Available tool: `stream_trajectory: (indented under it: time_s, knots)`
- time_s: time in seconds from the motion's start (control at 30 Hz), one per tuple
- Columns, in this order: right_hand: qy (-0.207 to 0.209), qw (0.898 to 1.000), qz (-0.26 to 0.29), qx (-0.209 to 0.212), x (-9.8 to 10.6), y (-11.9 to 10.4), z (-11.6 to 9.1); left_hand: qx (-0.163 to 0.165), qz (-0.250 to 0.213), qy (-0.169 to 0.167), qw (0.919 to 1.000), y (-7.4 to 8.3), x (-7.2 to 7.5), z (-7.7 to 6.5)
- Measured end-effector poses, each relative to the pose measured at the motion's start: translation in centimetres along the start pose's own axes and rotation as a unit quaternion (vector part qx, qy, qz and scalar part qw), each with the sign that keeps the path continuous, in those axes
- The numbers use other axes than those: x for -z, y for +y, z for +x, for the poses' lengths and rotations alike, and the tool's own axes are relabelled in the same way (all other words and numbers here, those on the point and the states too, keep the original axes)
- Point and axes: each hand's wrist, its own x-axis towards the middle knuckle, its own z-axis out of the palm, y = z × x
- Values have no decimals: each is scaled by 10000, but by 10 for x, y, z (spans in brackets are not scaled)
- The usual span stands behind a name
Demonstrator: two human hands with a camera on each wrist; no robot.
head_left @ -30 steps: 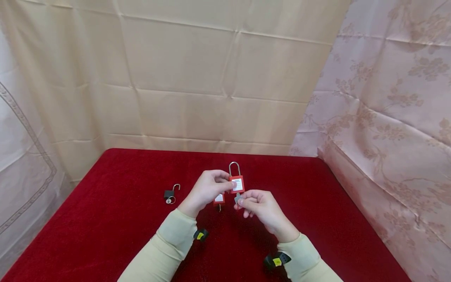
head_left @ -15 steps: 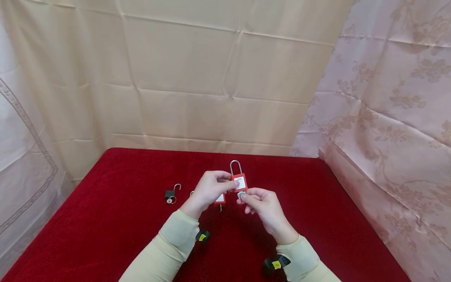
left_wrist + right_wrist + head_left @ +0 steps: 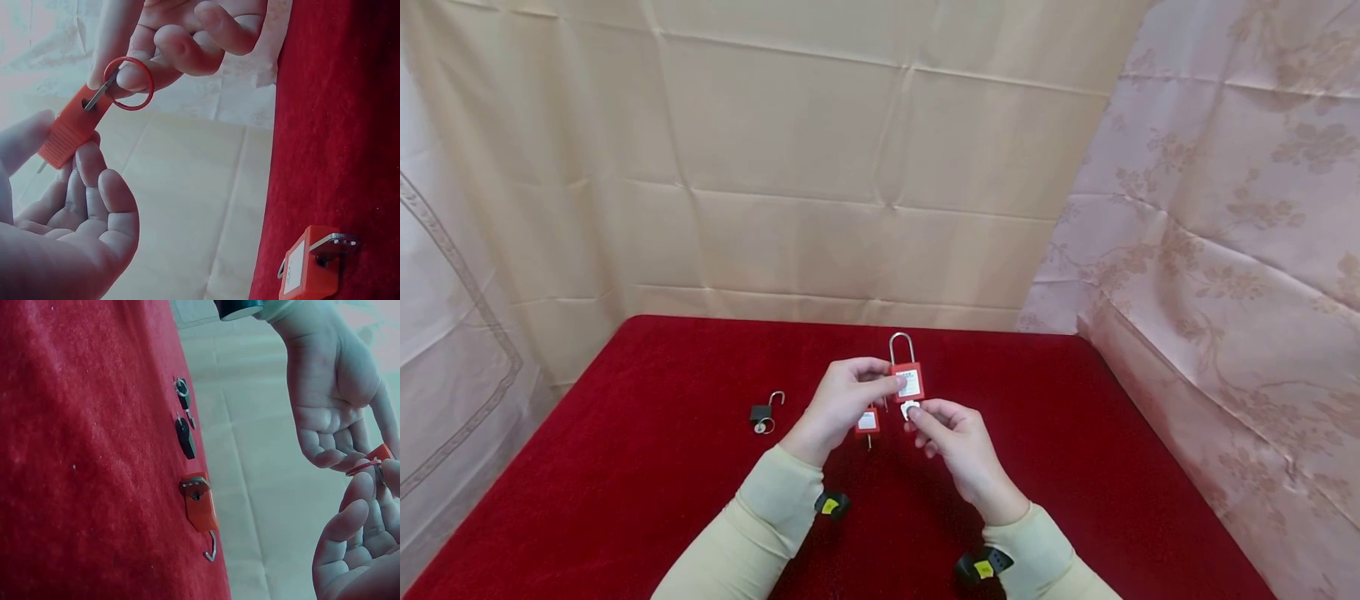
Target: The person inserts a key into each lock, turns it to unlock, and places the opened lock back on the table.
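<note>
My left hand (image 3: 850, 400) grips a red padlock (image 3: 908, 383) by its sides, thumb on the white label. The padlock's long silver shackle (image 3: 901, 346) points away from me. At its lower end my right hand (image 3: 958, 437) pinches a silver key (image 3: 911, 409) between thumb and index finger. In the left wrist view the key's blade (image 3: 103, 90) meets the keyhole in the red body, and a red ring (image 3: 150, 94) hangs from the key. Below the left hand, a second red padlock (image 3: 867, 422) lies on the table with a key in it.
A black padlock (image 3: 761, 414) with its shackle raised and a ringed key lies to the left on the red cloth (image 3: 700, 500). Another black padlock (image 3: 185, 437) shows in the right wrist view. Beige curtain (image 3: 775, 208) hangs behind the table.
The held padlock has shifted slightly away from me, both hands with it. The key's head has turned in the right fingers and now shows bright and broad.
</note>
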Motion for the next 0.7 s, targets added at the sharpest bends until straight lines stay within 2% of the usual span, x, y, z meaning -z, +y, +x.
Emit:
stream_trajectory:
  time_s: [0.27, 0.57, 0.7]
  knots:
    - [54, 9999, 87, 37, -3, -4, -3, 2, -268, 161, 9995, 2, 0, 0]
    - [39, 9998, 185, 102, -5, -5, -4, -32, -418, 112, 9991, 4, 0, -2]
    - [21, 9992, 390, 60, -5, -5, -5, -24, -526, 62, 9986, 1, 0, 0]
